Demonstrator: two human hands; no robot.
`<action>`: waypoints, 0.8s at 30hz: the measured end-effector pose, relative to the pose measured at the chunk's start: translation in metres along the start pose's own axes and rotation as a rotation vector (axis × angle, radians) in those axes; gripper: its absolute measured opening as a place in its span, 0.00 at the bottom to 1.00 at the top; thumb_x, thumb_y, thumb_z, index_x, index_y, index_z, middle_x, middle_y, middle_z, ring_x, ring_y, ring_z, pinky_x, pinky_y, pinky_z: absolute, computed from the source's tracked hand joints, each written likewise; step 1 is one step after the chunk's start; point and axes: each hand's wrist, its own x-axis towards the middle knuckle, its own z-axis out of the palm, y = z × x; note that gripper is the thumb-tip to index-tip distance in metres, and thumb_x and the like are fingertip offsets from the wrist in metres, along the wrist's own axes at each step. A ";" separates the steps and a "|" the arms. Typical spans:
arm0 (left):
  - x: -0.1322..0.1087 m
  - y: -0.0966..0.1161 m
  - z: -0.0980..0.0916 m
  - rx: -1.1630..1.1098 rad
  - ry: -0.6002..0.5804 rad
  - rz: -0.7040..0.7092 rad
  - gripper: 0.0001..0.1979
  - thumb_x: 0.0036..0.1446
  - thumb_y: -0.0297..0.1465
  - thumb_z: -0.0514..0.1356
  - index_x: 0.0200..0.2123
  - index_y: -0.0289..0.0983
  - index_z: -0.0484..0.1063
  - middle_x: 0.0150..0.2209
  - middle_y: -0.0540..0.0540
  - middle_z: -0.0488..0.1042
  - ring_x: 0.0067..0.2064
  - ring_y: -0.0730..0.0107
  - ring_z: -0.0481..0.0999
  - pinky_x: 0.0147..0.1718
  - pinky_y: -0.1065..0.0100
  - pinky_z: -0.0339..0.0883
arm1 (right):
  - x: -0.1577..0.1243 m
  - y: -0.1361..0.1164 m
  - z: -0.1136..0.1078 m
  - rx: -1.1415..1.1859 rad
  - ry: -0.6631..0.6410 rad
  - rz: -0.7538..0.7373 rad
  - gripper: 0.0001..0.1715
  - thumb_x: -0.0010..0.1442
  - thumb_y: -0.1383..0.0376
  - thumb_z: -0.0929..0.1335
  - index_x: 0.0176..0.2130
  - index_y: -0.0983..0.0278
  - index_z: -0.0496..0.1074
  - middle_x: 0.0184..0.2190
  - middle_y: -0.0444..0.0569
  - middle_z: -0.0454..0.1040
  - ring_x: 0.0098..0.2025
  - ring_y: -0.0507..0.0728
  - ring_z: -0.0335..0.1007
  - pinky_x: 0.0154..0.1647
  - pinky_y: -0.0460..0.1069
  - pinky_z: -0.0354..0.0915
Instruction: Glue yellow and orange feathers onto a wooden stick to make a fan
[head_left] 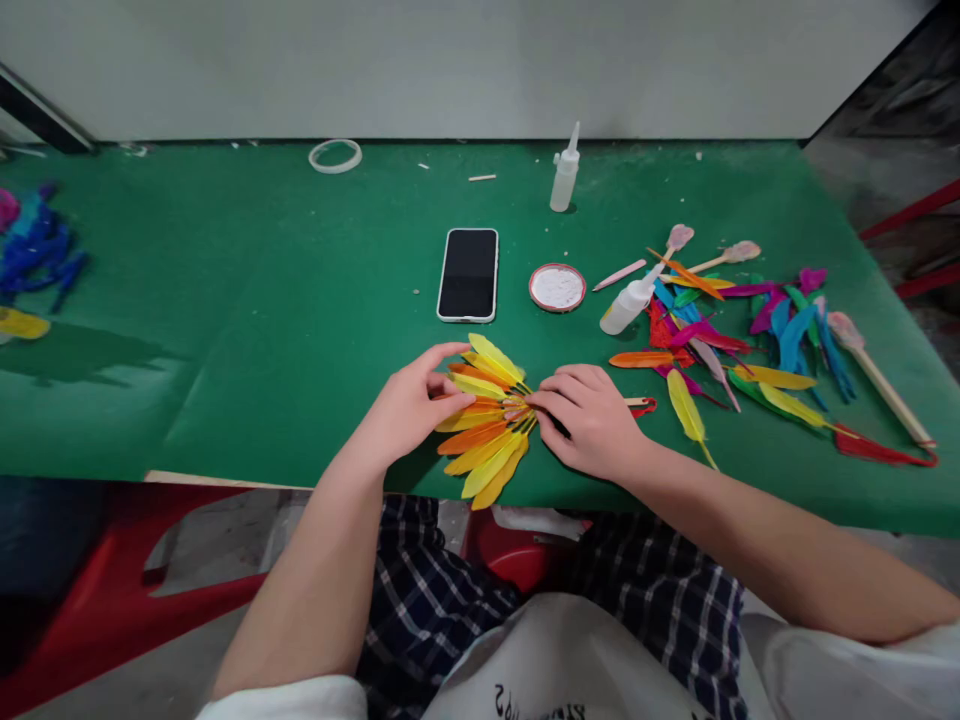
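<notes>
A fan of yellow and orange feathers point(480, 440) lies spread on the green table in front of me, quills gathered towards the right. My left hand point(409, 405) is at its upper left edge, thumb and fingers closed around the outer end of a yellow feather point(476, 386). Over the gathered quills rests my right hand point(589, 420), its fingertips pinching at the base of the fan. A pale stick end with a red cord point(643, 405) sticks out beyond my right hand; the part between is hidden under the palm.
Beyond the fan lie a phone point(469, 275), a round dish of white stuff point(557, 288) and a pink pen-like stick point(619, 275). One dropper bottle point(564, 182) stands upright; another bottle point(626, 308) leans by loose coloured feathers point(705, 335). A tape ring point(335, 168) lies farther back.
</notes>
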 end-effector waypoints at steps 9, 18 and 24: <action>0.000 0.003 -0.002 -0.071 0.025 0.000 0.27 0.48 0.32 0.60 0.53 0.42 0.60 0.24 0.53 0.71 0.25 0.75 0.66 0.25 0.74 0.58 | 0.000 0.000 0.000 -0.003 -0.003 -0.003 0.12 0.55 0.68 0.63 0.40 0.66 0.71 0.36 0.50 0.72 0.42 0.58 0.62 0.43 0.54 0.59; 0.001 -0.002 -0.002 0.007 -0.054 0.001 0.26 0.49 0.31 0.59 0.53 0.42 0.60 0.23 0.53 0.69 0.24 0.75 0.66 0.24 0.73 0.58 | 0.000 0.000 0.000 0.004 0.000 -0.001 0.12 0.55 0.68 0.63 0.40 0.66 0.70 0.35 0.50 0.72 0.42 0.58 0.62 0.43 0.54 0.59; 0.000 -0.003 0.000 0.083 -0.032 0.038 0.26 0.49 0.32 0.59 0.52 0.42 0.61 0.23 0.53 0.70 0.24 0.74 0.67 0.25 0.71 0.60 | 0.000 0.000 0.000 0.001 -0.001 -0.003 0.12 0.55 0.68 0.63 0.40 0.66 0.70 0.35 0.50 0.72 0.42 0.58 0.62 0.43 0.54 0.59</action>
